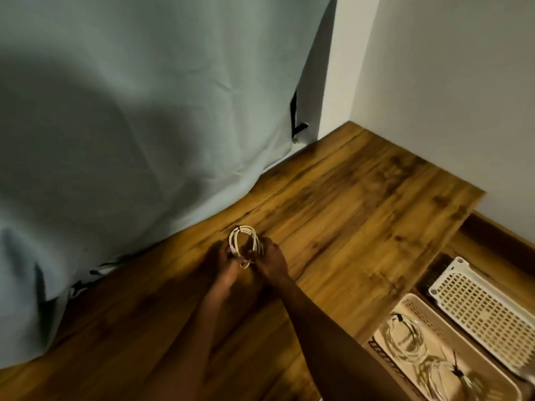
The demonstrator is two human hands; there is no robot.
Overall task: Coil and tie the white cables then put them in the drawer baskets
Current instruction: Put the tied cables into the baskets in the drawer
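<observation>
Both hands on the coil, tie almost done imo

Left hand point(223, 257) & right hand point(270, 259) pinch the white cable coil point(244, 241) just above the desk point(362, 204). Loose grip = loops spring apart b4 reaching the beige basket point(411, 302).

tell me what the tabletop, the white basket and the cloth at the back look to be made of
Tabletop: wood or wood-look laminate, going by the brown grain streaks and plank seams; slight sheen.
White basket: most likely moulded plastic, with a regular grid of square holes and a smooth rounded rim.
Cloth: woven fabric, pale blue-grey and matte, showing soft creases and a draped lower edge.
</observation>
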